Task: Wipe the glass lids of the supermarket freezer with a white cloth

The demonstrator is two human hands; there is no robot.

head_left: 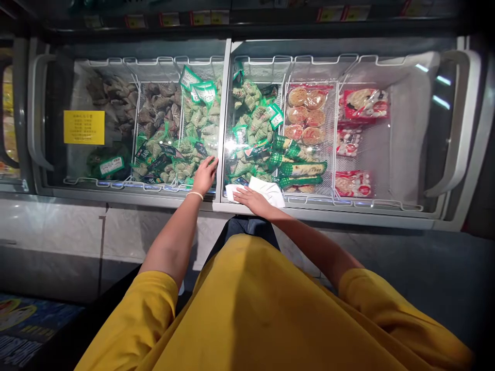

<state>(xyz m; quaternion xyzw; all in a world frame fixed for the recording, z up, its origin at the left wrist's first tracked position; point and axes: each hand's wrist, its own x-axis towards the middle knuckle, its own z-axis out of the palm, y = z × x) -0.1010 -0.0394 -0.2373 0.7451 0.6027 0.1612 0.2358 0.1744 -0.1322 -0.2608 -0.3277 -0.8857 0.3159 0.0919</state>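
Note:
My left hand [204, 176] rests on the left sliding glass lid [127, 170] of a chest freezer. Its fingers are spread, touching the lid beside the grey centre frame [223, 118], and nothing shows in them. A folded white cloth [275, 191], perhaps a paper towel, lies on the right glass lid [410, 170] by the front edge. My right hand [253, 200] presses flat on it with fingers stretched out. Beneath the glass near both hands are green-wrapped packs of zongzi [158, 149]. The palms' undersides are hidden.
White wire baskets [335, 139] divide the freezer. They hold packs of round flatbreads [307, 113] and red-and-white packages [365, 104]. A yellow notice [84, 127] is on the left lid. Curved handles [460, 123] stand at both ends. Price tags [201, 18] line a shelf behind.

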